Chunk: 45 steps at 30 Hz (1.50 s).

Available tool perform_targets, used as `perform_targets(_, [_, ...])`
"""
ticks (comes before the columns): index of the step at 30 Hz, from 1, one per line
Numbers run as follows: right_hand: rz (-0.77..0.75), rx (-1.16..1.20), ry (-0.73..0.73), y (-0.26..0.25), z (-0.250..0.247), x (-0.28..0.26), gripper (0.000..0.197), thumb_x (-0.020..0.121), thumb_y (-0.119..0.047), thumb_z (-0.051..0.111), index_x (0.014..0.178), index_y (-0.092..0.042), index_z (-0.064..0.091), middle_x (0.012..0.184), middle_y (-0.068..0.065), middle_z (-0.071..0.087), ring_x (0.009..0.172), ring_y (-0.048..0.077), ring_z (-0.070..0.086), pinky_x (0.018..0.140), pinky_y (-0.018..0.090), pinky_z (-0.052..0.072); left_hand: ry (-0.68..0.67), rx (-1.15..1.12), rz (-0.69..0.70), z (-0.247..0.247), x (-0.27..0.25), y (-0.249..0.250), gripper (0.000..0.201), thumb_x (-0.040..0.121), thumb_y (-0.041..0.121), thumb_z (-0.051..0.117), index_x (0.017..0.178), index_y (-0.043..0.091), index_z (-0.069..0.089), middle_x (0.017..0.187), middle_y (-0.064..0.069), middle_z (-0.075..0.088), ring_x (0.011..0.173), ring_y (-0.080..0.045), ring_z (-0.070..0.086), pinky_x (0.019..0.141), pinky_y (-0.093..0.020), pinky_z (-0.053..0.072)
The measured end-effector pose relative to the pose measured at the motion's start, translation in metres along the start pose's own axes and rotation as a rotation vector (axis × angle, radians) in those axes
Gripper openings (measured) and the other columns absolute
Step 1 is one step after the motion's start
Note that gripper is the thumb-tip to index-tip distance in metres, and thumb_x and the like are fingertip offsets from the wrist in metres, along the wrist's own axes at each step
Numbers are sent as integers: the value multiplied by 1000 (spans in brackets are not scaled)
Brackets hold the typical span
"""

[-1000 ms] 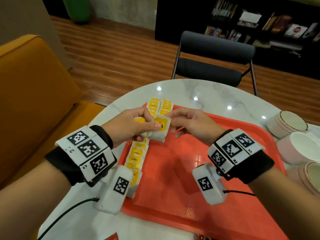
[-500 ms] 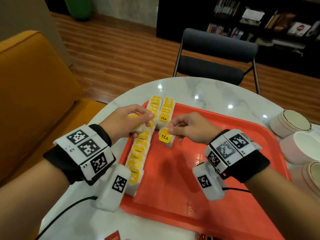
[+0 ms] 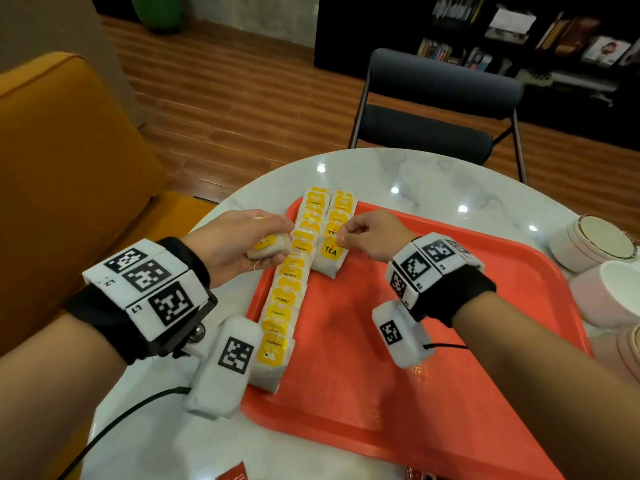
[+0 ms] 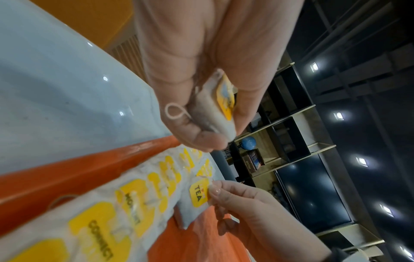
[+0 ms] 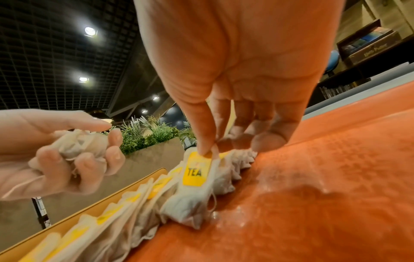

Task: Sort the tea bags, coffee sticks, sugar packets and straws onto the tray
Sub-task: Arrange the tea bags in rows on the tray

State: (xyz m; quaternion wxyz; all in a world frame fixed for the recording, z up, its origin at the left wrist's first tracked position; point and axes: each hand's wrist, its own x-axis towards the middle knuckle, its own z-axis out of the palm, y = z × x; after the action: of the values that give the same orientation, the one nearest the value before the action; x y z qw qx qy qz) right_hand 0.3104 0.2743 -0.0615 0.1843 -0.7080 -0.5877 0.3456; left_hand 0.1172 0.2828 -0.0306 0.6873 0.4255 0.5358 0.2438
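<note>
Red packets (image 3: 232, 475) cut off at near frame edge, print unreadable; cups (image 3: 593, 242) right of tray (image 3: 433, 358) partly out of frame; labels on far tea bags blurred. Left hand (image 3: 239, 242) grip clenched round bunched tea bags (image 3: 266, 249) just left of tray, above counter (image 3: 433, 181); right hand (image 3: 372, 237) grip pinching top of tea bag marked TEA (image 3: 329, 258), lying at near end of short row (image 3: 341, 216) on tray; long row (image 3: 289, 289) beside it, along tray's left edge.
</note>
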Motion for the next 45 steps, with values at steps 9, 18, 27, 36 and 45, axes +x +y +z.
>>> perform_targets(9, [-12,-165,125,-3,8,10,18,87,-17,59,99,-8,69,63,-14,42,68,7,44,51,8,29,-25,27,-12,-6,-4,0,4,88,14,59,90,10,58,57,2,62,46,-5,59,48,-15,52])
perform_targets(18, [8,-210,146,-4,10,13,16,88,-16,56,98,-8,66,64,-11,38,82,13,45,73,25,37,11,29,-30,-7,-5,1,3,86,11,61,88,11,59,69,-4,62,50,-8,59,44,-15,48])
perform_targets(27, [-61,-82,208,-6,2,-1,25,88,-22,59,110,-11,55,79,0,51,74,11,48,67,25,38,-35,-223,-66,-8,-9,4,18,86,-4,40,92,2,55,95,-17,58,76,-25,64,58,-20,57])
perform_targets(36, [-158,314,-35,-29,4,-42,24,91,-18,54,112,-10,61,77,0,57,56,4,55,58,16,46,-291,-92,-41,5,-15,-7,26,94,1,44,113,5,60,108,-11,69,91,-21,69,77,-23,56])
perform_targets(45, [-125,380,-104,-28,4,-56,11,83,-10,64,93,-12,58,72,0,51,62,14,49,50,13,42,-361,95,-35,12,-25,-10,21,92,2,48,102,10,63,86,-3,73,75,-13,71,70,-17,56])
